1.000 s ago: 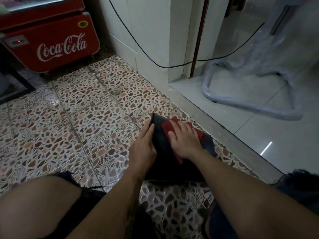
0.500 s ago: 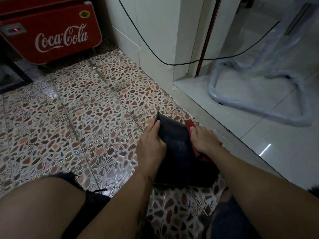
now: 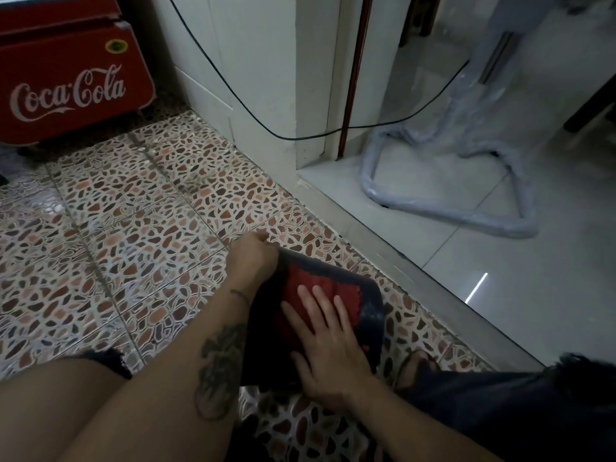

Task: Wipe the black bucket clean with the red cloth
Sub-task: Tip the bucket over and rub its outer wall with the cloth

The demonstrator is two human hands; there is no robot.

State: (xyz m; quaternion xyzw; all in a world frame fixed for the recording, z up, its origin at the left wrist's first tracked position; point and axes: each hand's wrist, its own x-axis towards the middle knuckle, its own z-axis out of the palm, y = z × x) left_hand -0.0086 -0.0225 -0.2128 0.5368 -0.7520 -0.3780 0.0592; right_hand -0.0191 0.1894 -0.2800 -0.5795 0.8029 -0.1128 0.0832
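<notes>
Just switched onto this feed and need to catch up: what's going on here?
A person low to the tiled floor is wiping the black bucket, which lies on the floor in front of them. The left hand holds the bucket's far edge to steady it. The right hand lies flat, fingers spread, pressing the red cloth onto the bucket's dark surface. A Coca-Cola cooler stands off to the far left, well clear of the work.

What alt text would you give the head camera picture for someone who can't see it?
A person's right hand presses a red cloth flat on a black bucket on patterned floor tiles, while the left hand grips its edge.
</notes>
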